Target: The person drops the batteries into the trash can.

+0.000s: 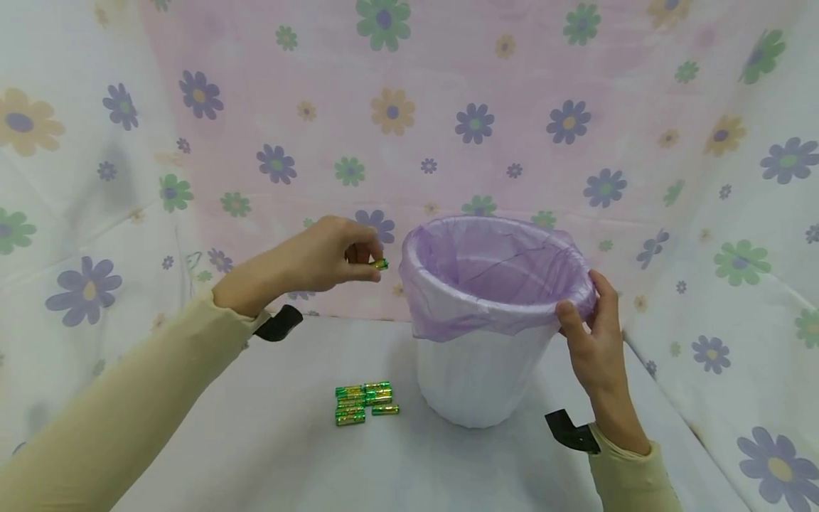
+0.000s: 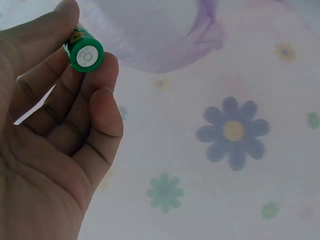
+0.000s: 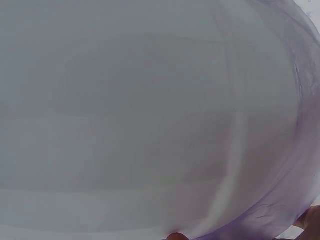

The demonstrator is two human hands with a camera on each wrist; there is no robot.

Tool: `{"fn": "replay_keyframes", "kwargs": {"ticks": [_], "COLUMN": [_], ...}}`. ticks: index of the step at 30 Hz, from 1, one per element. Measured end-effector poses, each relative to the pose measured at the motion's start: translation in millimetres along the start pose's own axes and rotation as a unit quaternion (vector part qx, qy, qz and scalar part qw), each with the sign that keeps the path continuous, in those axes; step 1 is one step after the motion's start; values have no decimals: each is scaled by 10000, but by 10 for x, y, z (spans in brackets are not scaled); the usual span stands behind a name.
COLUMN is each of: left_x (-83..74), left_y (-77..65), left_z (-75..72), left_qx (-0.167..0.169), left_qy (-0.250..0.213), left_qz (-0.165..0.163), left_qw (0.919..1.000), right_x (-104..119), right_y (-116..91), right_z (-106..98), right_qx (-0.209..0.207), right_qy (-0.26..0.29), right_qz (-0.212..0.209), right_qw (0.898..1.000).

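A green and gold battery [image 1: 380,264] is pinched between the thumb and fingers of my left hand [image 1: 329,252], raised left of the bin's rim. In the left wrist view the flat silver end of the battery [image 2: 87,56] faces the camera. My right hand [image 1: 595,334] grips the right side of the rim of a white bin [image 1: 473,377], thumb in front and fingers behind. A purple bin liner [image 1: 448,313] is folded over that rim. The bin tilts slightly. In the right wrist view the white wall of the bin [image 3: 140,120] fills most of the picture.
Several more green and gold batteries [image 1: 350,405] lie in two short columns on the white tabletop [image 1: 269,441], left of the bin's base. A flowered curtain [image 1: 307,142] hangs behind and at both sides. Black straps [image 1: 279,323] sit on both wrists.
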State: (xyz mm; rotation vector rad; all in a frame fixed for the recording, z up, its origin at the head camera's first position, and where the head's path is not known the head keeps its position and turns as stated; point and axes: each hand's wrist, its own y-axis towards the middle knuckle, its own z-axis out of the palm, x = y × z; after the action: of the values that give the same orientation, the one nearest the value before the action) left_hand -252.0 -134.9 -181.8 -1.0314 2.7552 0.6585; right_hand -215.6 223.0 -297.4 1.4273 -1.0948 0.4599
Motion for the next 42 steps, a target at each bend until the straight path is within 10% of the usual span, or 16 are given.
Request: {"fn": "replay_keyframes", "kwargs": {"ticks": [17,42], "left_x": [-392,-404], "left_y": [960,1356], "left_z": [274,764], "left_qx": [381,874], "left_qy": [-402,-137], "left_qz": [336,243], "left_qw": [9979,9958], "right_x": [-4,-3], "right_y": [-4,23], "right_z": [-2,-18], "right_qx": [-66,95], "right_qy": [159,46], "right_qz": [42,17], "right_qw": [9998,9999]}}
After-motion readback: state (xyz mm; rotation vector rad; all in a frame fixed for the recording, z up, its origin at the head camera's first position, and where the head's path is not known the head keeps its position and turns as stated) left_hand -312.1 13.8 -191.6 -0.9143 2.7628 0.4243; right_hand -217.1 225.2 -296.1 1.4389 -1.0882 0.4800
